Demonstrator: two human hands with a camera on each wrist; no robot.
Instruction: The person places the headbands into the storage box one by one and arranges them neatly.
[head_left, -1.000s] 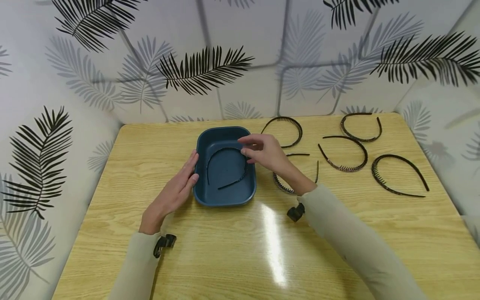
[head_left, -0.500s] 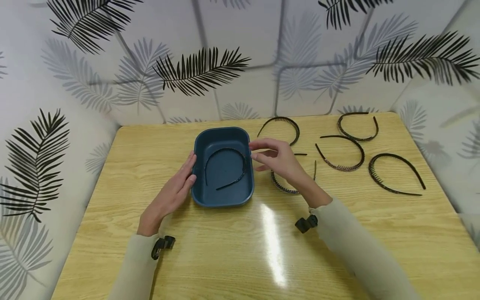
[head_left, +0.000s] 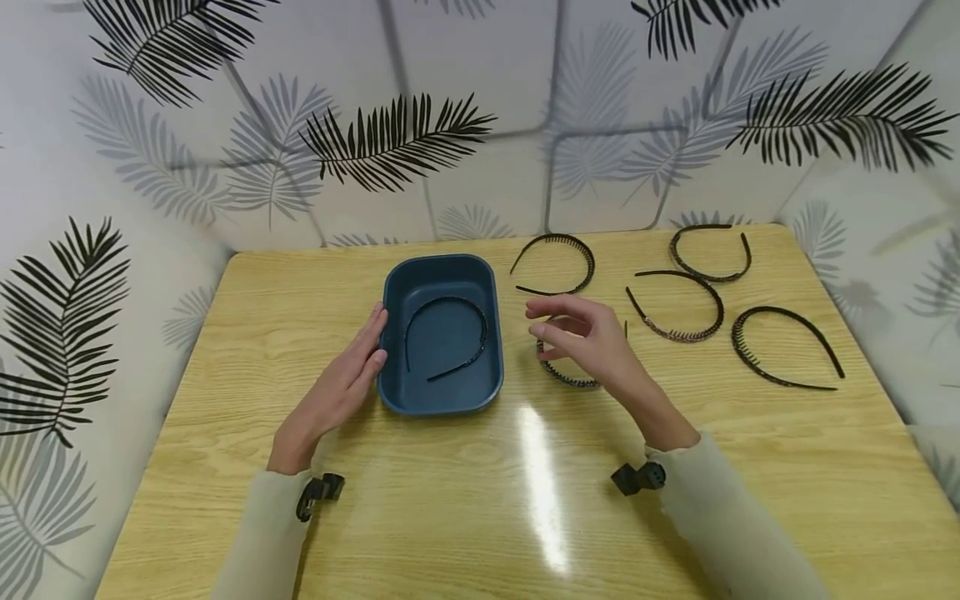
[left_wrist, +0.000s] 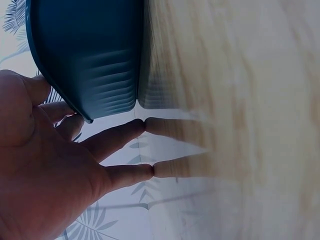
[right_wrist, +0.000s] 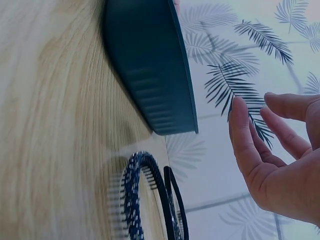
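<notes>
A dark headband [head_left: 482,329] lies inside the blue plastic tray [head_left: 440,407]. My left hand [head_left: 337,387] rests along the tray's left side; in the left wrist view its thumb side touches the rim and two fingertips meet the tabletop. My right hand [head_left: 592,342] hovers over a toothed headband [head_left: 572,382] just right of the tray, hiding part of it. Its fingers are loosely bent with nothing between them. In the right wrist view that hand [right_wrist: 280,155] is apart from the speckled blue headband [right_wrist: 133,195] below.
Farther right on the wooden table [head_left: 450,508] lie several more headbands: one at the back [head_left: 591,265], one at the far right corner [head_left: 711,277], one in the middle [head_left: 722,310], one at the right [head_left: 738,337]. A patterned wall covering [head_left: 510,183] stands behind.
My right hand has drawn back from over the tray's right rim, to the right and toward me, above the nearest headband. My left hand has stayed at the tray.
</notes>
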